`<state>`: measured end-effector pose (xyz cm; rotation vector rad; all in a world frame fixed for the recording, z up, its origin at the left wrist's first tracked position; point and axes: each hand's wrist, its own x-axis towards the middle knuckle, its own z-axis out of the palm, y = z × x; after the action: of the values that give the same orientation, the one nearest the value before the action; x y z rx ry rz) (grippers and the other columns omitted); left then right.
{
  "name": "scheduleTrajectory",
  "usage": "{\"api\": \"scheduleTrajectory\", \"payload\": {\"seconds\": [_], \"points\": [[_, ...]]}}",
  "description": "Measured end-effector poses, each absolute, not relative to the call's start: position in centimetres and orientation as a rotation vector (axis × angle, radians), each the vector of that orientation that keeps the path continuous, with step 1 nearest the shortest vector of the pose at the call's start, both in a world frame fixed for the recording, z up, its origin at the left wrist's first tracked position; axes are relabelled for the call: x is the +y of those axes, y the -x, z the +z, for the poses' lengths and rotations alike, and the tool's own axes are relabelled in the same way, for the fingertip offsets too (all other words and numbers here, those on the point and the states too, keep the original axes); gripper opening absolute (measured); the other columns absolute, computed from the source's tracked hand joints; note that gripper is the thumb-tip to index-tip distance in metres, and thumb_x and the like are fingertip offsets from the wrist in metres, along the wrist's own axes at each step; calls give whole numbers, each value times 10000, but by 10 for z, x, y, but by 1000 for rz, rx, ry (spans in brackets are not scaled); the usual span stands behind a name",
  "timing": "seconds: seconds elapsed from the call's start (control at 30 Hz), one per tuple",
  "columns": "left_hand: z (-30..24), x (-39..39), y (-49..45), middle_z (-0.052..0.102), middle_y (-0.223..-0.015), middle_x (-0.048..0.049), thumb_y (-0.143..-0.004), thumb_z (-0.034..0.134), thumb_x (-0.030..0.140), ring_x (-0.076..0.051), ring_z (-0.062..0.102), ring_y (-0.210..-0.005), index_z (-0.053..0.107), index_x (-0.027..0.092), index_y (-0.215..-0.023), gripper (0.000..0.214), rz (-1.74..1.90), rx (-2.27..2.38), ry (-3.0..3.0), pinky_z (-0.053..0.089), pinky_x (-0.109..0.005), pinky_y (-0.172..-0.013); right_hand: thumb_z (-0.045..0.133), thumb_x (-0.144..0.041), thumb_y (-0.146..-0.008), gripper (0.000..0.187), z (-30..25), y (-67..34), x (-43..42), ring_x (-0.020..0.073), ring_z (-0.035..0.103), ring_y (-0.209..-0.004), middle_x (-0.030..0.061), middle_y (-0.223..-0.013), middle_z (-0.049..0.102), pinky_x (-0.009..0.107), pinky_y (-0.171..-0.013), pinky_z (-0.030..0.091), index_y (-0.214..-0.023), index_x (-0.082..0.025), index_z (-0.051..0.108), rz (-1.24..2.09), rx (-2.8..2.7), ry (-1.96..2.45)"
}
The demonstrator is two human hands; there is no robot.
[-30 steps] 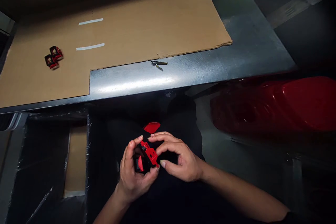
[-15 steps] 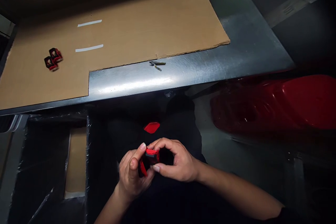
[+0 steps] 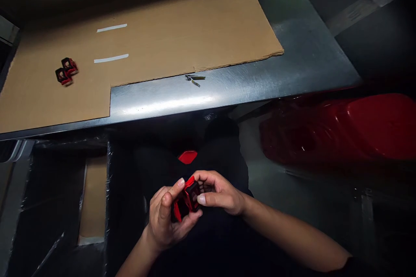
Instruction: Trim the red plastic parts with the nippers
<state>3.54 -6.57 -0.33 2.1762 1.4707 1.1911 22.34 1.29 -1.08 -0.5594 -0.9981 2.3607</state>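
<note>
Between my two hands, above my lap, is a small red and black plastic part (image 3: pixel 192 194) with a frame-like black face. My left hand (image 3: pixel 167 212) closes round its left side, thumb and fingers against the red edges. From the right, my right hand (image 3: pixel 221 192) pinches the same part between thumb and forefinger. The fingers partly hide it, so I cannot tell whether it is one piece or two joined. Two similar red and black parts (image 3: pixel 66 71) lie touching on the cardboard sheet (image 3: pixel 195 26) at the left.
An opened nail clipper (image 3: pixel 195 79) lies on the metal table (image 3: pixel 156 97) near its front edge. Two white strips (image 3: pixel 111 58) mark the cardboard. A red plastic stool (image 3: pixel 380 125) stands at the right. A dark, plastic-covered box (image 3: pixel 61 194) is at lower left. A red patch (image 3: pixel 187 156) shows beyond my hands.
The red and black part has turned in my hands, so its black framed face now points toward my right hand. My right thumb has shifted slightly up and right along it.
</note>
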Motion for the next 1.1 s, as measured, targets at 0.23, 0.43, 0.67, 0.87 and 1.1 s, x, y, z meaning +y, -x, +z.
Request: {"api": "scheduleTrajectory", "payload": {"seconds": [0.23,0.43,0.67,0.87,1.1], "points": [[-5,-66,-37,686,-1228,-178,-799,759,547,-274,755,-993,102,263,-1593,1069,1252,1533,-1987,659,-409,-764,750,-369,-779,317,-18,-222,10,143,646,-708,48,-793,707,271,-709,513,-950,-106,706,2570,-784,639],[1,-65,-37,635,-1232,-180,-849,721,480,-268,707,-1029,181,196,-1584,955,1091,1615,-1959,654,-386,-768,841,-357,-698,352,-18,-216,8,105,599,-624,11,-721,674,232,-633,475,-897,-116,679,2613,-567,798],[-3,-67,-38,592,-1246,-151,-758,700,191,-270,667,-1093,299,198,-1539,879,758,1648,-1957,640,-395,-847,886,-354,-680,342,0,-215,9,66,486,-569,-58,-638,565,199,-551,385,-758,-150,623,2354,-1032,1084],[-3,-68,-36,617,-1307,-150,-758,694,192,-275,628,-1207,385,172,-1466,772,981,1590,-1927,599,-428,-972,720,-321,-855,168,12,-223,12,107,582,-669,-5,-735,664,235,-651,466,-895,-158,718,2148,-1307,1079],[-6,-68,-34,625,-1313,-183,-776,718,190,-270,637,-1209,361,128,-1494,804,1093,1498,-1992,597,-416,-970,656,-215,-836,145,21,-223,16,159,673,-761,30,-825,741,274,-742,529,-936,-160,746,2109,-1484,1136]]}}
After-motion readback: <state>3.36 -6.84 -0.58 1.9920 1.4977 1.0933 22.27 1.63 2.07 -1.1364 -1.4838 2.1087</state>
